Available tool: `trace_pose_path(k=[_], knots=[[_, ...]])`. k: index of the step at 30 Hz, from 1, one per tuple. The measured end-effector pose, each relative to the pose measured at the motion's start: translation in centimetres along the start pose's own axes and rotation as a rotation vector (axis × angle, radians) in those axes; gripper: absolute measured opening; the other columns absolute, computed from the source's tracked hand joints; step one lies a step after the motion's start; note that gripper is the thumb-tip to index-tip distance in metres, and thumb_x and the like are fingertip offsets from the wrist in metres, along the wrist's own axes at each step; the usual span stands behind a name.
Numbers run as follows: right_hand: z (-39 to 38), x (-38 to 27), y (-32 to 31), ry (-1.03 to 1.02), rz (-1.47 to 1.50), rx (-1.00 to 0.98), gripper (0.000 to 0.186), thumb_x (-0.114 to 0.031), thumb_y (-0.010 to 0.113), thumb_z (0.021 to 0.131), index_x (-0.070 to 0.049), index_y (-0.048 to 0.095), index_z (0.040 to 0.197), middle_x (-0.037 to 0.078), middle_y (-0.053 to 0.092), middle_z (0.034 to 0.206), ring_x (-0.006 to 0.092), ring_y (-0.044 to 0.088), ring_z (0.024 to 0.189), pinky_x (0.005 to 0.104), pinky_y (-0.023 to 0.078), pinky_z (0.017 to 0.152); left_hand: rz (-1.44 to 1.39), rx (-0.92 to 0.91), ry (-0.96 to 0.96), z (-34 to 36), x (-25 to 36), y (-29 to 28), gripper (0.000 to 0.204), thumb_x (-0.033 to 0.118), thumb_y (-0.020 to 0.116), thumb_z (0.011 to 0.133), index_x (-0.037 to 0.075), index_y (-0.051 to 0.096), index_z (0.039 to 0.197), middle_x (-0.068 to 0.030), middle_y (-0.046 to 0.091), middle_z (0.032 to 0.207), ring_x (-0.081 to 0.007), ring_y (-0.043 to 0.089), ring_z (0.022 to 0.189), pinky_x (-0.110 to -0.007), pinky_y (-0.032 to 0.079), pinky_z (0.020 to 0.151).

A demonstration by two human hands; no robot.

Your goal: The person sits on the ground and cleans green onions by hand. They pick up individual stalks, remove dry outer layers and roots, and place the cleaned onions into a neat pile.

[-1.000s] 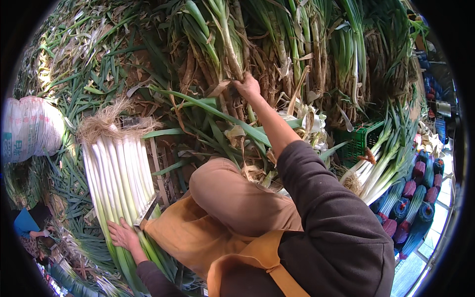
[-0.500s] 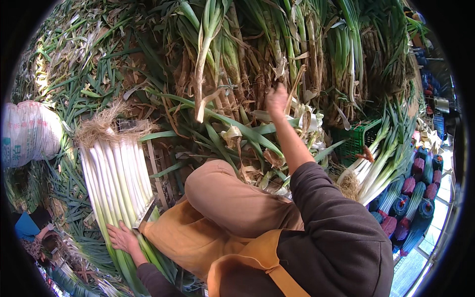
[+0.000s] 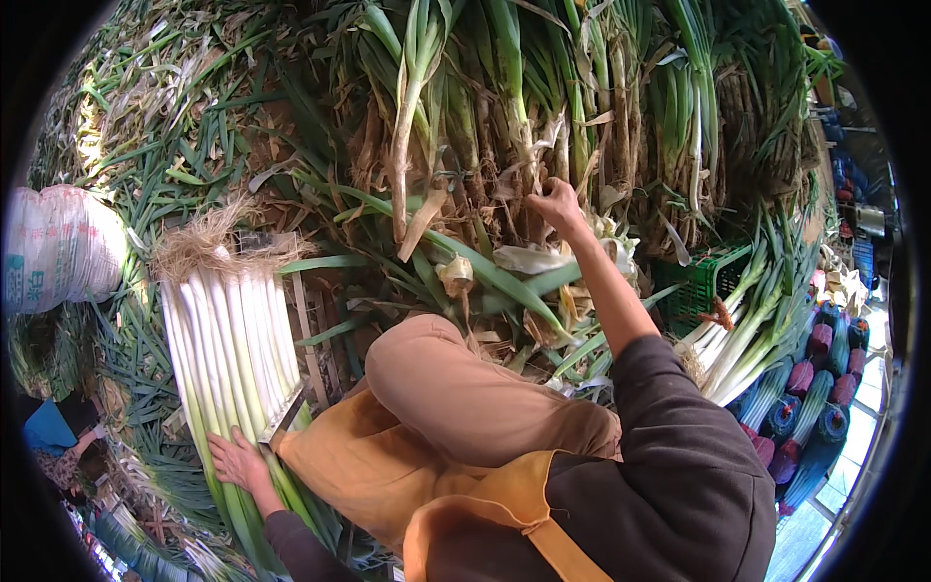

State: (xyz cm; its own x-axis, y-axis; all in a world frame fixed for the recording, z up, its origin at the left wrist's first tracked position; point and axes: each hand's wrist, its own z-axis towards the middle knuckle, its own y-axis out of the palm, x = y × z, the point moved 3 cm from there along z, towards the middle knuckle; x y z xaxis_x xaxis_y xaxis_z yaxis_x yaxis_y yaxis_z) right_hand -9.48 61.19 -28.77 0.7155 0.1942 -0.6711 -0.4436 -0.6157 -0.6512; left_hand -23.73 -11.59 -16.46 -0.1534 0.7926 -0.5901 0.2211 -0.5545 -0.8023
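My left hand [image 3: 240,460] lies flat with fingers stretched over the green stalks of a row of trimmed leeks [image 3: 233,335], their white shanks and fibrous roots pointing away from me. A flat metal blade [image 3: 284,415] rests across these leeks beside my knee; its handle is not visible. My right hand [image 3: 558,206] is closed at the lower ends of the untrimmed leeks [image 3: 524,126], which have brown, dry outer skins and soil on them. What its fingers pinch is too small to make out. Peeled leaf scraps [image 3: 533,259] lie below that hand.
A white woven sack [image 3: 66,250] stands at the left. To the right are a green plastic crate [image 3: 693,291], cleaned leeks [image 3: 742,335] and several wrapped bundles [image 3: 800,412]. Cut leaves [image 3: 184,126] cover the ground at the far left. Another person's arm [image 3: 87,441] shows at the left edge.
My right hand has drawn slightly right and nearer to me, its fingers now curled in. My left hand has stayed on the trimmed leeks.
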Motion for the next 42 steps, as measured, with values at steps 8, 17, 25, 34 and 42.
trace_pose_path(k=[8, 17, 25, 34, 42], knots=[[-12.4, -6.1, -0.2, 0.279, 1.114, -0.614, 0.040, -0.029, 0.071, 0.084, -0.003, 0.057, 0.112, 0.006, 0.064, 0.084, 0.0137, 0.062, 0.072, 0.0258, 0.053, 0.064, -0.006, -0.004, -0.039, 0.1, 0.2, 0.1, 0.072, 0.062, 0.027, 0.099, 0.014, 0.026, 0.153, -0.0094, 0.039, 0.151, -0.0336, 0.043, 0.131, -0.056, 0.032, 0.103], [-20.6, -5.2, -5.6, 0.027, 0.540, -0.410, 0.020, -0.014, 0.057, 0.093, -0.002, 0.059, 0.108, 0.000, 0.056, 0.068, 0.0062, 0.049, 0.054, 0.0237, 0.040, 0.048, -0.438, -0.186, 0.085, 2.6, 0.4, -2.6, 0.070, 0.043, 0.051, 0.096, 0.003, 0.030, 0.150, -0.0195, 0.040, 0.150, -0.0357, 0.045, 0.133, -0.055, 0.032, 0.108], [-31.0, -3.5, -9.9, -0.216, -0.009, -0.311, 0.025, -0.018, 0.067, 0.081, 0.001, 0.055, 0.093, 0.024, 0.062, 0.073, 0.0455, 0.060, 0.069, 0.0482, 0.048, 0.063, -2.163, -0.896, 0.787, -14.6, 24.1, -22.7, 0.061, 0.027, 0.055, 0.098, -0.001, 0.031, 0.146, -0.0280, 0.048, 0.137, -0.0355, 0.058, 0.119, -0.044, 0.055, 0.093], [-36.3, -2.1, -14.3, -0.374, -0.136, -0.355, 0.036, -0.023, 0.074, 0.079, 0.000, 0.055, 0.099, 0.024, 0.064, 0.078, 0.0432, 0.064, 0.074, 0.0469, 0.052, 0.067, -2.305, -0.816, 0.747, -21.5, 32.6, -29.6, 0.018, 0.015, 0.060, 0.097, -0.002, 0.063, 0.104, -0.0090, 0.067, 0.100, -0.0170, 0.065, 0.091, -0.029, 0.054, 0.082], [-31.8, -4.4, -13.3, -0.293, -0.009, -0.229, 0.028, -0.018, 0.075, 0.078, -0.001, 0.058, 0.092, 0.023, 0.063, 0.077, 0.0424, 0.061, 0.071, 0.0434, 0.049, 0.063, -0.975, -0.068, 1.306, -30.1, 24.8, -30.3, 0.017, 0.005, 0.049, 0.091, 0.001, 0.063, 0.099, -0.0153, 0.067, 0.093, -0.0210, 0.066, 0.081, -0.040, 0.053, 0.069]])
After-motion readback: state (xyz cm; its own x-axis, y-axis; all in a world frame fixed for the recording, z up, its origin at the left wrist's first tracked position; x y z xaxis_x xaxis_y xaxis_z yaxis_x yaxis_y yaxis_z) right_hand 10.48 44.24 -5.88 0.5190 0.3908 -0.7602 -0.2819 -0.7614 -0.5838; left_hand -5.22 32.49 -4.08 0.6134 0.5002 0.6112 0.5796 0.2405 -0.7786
